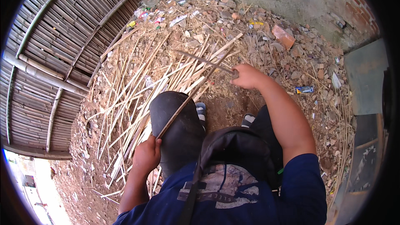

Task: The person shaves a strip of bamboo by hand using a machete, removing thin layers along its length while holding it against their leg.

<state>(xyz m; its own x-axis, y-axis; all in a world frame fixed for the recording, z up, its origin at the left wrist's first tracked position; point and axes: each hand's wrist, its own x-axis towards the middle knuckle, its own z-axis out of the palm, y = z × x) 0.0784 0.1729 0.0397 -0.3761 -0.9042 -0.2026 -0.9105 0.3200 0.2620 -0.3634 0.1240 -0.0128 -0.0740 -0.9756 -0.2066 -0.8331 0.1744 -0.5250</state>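
Bamboo strip (pixel 183 106) gripped in left hand (pixel 146 155); right hand (pixel 246 76) closed on blade (pixel 204 60) (handle hidden).

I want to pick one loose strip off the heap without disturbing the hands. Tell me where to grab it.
Take a bamboo strip from the pile of split bamboo by its near lower end, coming from the left. The strips fan up and away, so the near ends lie apart and free, clear of the left hand and right hand, each gripping a stick or blade.
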